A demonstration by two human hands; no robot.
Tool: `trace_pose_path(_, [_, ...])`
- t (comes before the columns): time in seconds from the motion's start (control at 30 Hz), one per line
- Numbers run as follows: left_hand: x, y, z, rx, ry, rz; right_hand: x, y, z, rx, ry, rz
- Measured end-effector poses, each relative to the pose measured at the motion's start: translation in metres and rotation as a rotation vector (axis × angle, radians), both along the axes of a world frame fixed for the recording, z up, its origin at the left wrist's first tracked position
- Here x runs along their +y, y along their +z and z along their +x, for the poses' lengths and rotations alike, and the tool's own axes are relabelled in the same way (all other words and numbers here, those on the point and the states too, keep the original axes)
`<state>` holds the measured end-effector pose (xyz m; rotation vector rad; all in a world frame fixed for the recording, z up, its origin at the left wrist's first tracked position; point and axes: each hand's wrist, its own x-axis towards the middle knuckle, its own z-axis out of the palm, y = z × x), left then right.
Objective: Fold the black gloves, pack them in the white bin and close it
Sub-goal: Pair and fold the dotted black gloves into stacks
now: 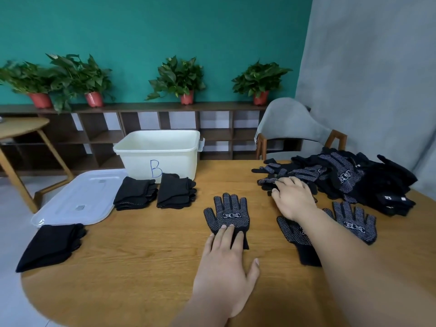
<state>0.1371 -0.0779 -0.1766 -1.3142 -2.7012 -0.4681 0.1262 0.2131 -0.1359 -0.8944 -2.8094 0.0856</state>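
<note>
A black dotted glove (227, 213) lies flat on the wooden table (132, 263), fingers pointing away. My left hand (225, 263) presses its cuff with straight fingers. My right hand (292, 197) reaches to the edge of a loose pile of black gloves (349, 175) at the right, its fingertips curled on a glove there. Two more flat gloves lie under and beside my right forearm, one (295, 237) and another (354, 223). Three folded stacks rest at left: two (135, 193) (175, 191) before the open white bin (160, 152), one (52, 244) near the table's edge.
The bin's clear lid (77, 199) lies flat on the table's left side, partly over the edge. A grey chair (292, 128) stands behind the table at right. A second round table (21, 128) and a shelf with potted plants (179, 79) stand beyond.
</note>
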Motion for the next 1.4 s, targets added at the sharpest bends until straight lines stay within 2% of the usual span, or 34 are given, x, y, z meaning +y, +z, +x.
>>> trace_pose_path(0.1, [-0.001,0.001,0.001,0.000,0.009,0.009,-0.004,0.017,0.008,0.323,0.090,0.029])
trace_pose_path(0.2, [-0.001,0.001,0.001,-0.005,0.016,0.013,-0.012,0.047,0.018,0.654,0.210,-0.087])
trace_pose_path(0.27, [-0.003,0.001,0.002,-0.001,0.023,0.014,-0.024,0.068,0.027,0.818,0.221,-0.209])
trace_pose_path(0.33, [-0.004,0.002,0.003,0.005,0.034,0.017,-0.037,0.078,0.039,0.904,0.202,-0.248])
trace_pose_path(0.4, [-0.004,0.003,0.004,0.014,0.049,0.019,-0.044,0.073,0.053,0.840,0.204,-0.193])
trace_pose_path(0.5, [-0.003,0.004,0.005,0.031,0.087,0.023,-0.044,0.045,0.074,0.381,0.207,-0.108])
trace_pose_path(0.57, [-0.004,0.002,0.006,0.042,0.114,0.022,-0.044,0.028,0.088,0.189,0.214,-0.115])
trace_pose_path(0.7, [-0.006,0.002,0.010,0.057,0.138,0.032,-0.045,0.010,0.104,0.195,0.178,-0.140])
trace_pose_path(0.83, [-0.007,0.005,0.011,0.064,0.132,0.032,-0.050,-0.001,0.105,0.043,0.245,-0.057])
trace_pose_path(0.97, [-0.006,0.004,0.010,0.064,0.134,0.039,-0.057,0.006,0.097,0.123,0.253,0.092])
trace_pose_path(1.2, [-0.006,0.002,0.010,0.066,0.148,0.036,-0.078,0.043,0.078,0.464,0.257,-0.176])
trace_pose_path(1.4, [-0.006,0.001,0.010,0.073,0.156,0.019,-0.089,0.070,0.072,0.417,0.308,-0.182])
